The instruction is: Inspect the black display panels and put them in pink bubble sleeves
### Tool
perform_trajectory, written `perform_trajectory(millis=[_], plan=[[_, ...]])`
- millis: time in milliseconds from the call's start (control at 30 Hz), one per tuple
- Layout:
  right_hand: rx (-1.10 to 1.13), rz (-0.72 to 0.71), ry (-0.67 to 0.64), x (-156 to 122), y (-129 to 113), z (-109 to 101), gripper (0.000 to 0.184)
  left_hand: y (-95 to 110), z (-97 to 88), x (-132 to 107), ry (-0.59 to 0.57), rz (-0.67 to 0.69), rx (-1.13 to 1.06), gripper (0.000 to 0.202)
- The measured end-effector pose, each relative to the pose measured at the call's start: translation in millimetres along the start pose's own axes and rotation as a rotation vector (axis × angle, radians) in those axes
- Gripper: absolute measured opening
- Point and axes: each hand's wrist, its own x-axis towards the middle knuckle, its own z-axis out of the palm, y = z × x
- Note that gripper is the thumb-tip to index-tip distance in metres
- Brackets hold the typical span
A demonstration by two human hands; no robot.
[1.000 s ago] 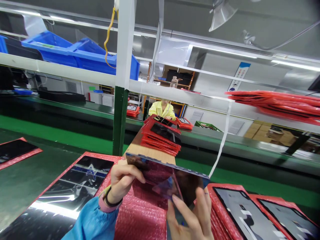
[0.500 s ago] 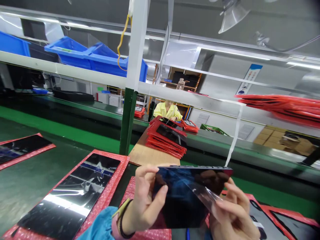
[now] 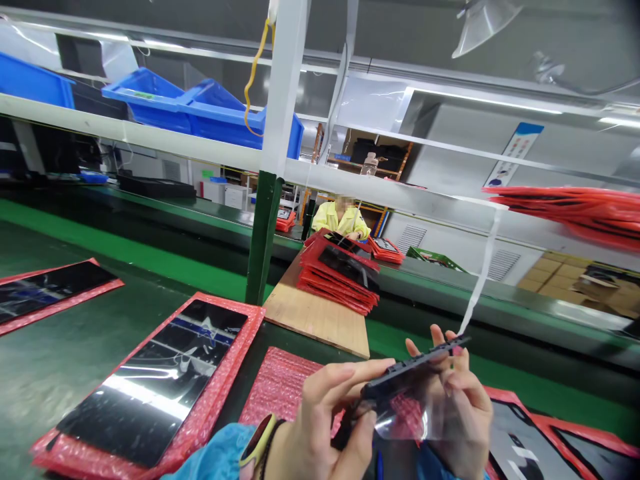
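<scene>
Half a second ago the panel [image 3: 414, 367] showed its broad dark face; now, at the lower right of centre, it is tipped nearly edge-on, its notched black rim slanting up to the right, and the clear film [image 3: 434, 419] spreads out below it. The left hand [image 3: 323, 420] grasps the panel's near end between thumb and fingers, while the right hand [image 3: 469, 410] has come up to the far end, several fingers spread beyond the rim; with the film across it, I cannot tell whether it pinches film, panel or both. The panel's dark face is mostly turned out of sight, and a narrow blue object [image 3: 380, 465] is cut off at the bottom edge. The film is glossy and see-through, catching white glints. Beneath the left hand, a red bubble-wrap sheet [image 3: 280, 387] lies partly covered. At the lower left, a large black panel [image 3: 153, 383], smooth and mirror-like, rests on dimpled red wrap [image 3: 220, 385] on the dark green surface [image 3: 60, 357]. Near centre, red-wrapped slabs [image 3: 333, 283] are stacked on a pale wood-grained board [image 3: 313, 323].
</scene>
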Motion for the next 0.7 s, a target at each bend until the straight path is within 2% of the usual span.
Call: perform_trajectory(millis=[133,233,400,500,600,700], plan=[[0.04,0.102,0.038,0.6,4.0,-2.1,0.018,-10.0,2.9,-8.0,0.032,-0.066,-0.043,0.056],[0.051,0.215,0.047,1.4,4.2,-4.8,0.021,-10.1,2.5,-6.7,0.03,-0.08,-0.039,0.059],[0.044,0.495,0.105,5.0,-5.5,-5.3,0.024,5.8,-6.3,13.9,-0.042,0.036,0.136,0.064],[0.045,0.629,0.133,7.1,-10.0,-5.5,0.029,14.1,-12.5,25.6,-0.072,0.012,0.213,0.069],[0.047,0.748,0.132,8.8,-10.2,-6.3,0.029,13.7,-17.6,30.3,-0.098,-0.053,0.102,0.062],[0.028,0.812,0.08,10.6,-9.4,-6.2,0.027,7.4,-20.8,33.5,-0.118,-0.166,-0.138,0.053]])
